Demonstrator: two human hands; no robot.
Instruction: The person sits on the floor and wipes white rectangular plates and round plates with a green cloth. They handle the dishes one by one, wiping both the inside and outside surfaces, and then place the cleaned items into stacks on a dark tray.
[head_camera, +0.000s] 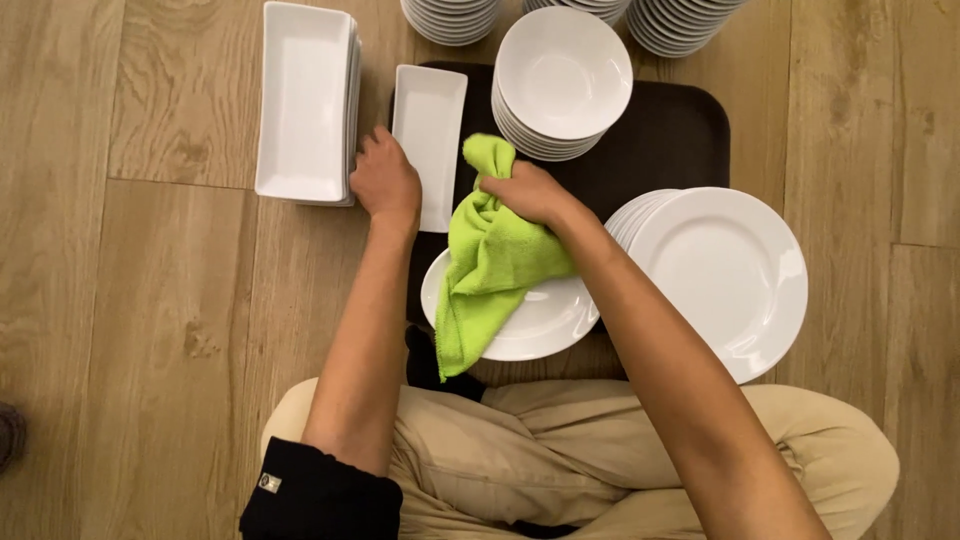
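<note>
1. Seen from above, a wooden floor (150, 300) carries everything; a person sits cross-legged on it in tan trousers.
2. On the floor lies a dark tray (680, 130), holding a stack of white bowls (563, 70) and, at its left edge, a single rectangular dish (430, 125).
3. To the right sits a stack of large round plates (730, 275), overlapping the tray's corner.
4. Left of the tray stands a stack of rectangular dishes (305, 100), empty like all the crockery.
5. Nearest the person's lap rests one round plate (535, 325), likely heavy, smooth and breakable; its rim looks the safest place to grip.
6. Draped over that plate is a lime-green cloth (490, 265), soft, light and limp.
7. Closed in a fist, the right hand (525, 192) bunches the cloth's top.
8. Fingers curled, the left hand (385, 185) rests between the dish stack and the single dish, touching the single dish's edge; a firm grip cannot be told.
</note>
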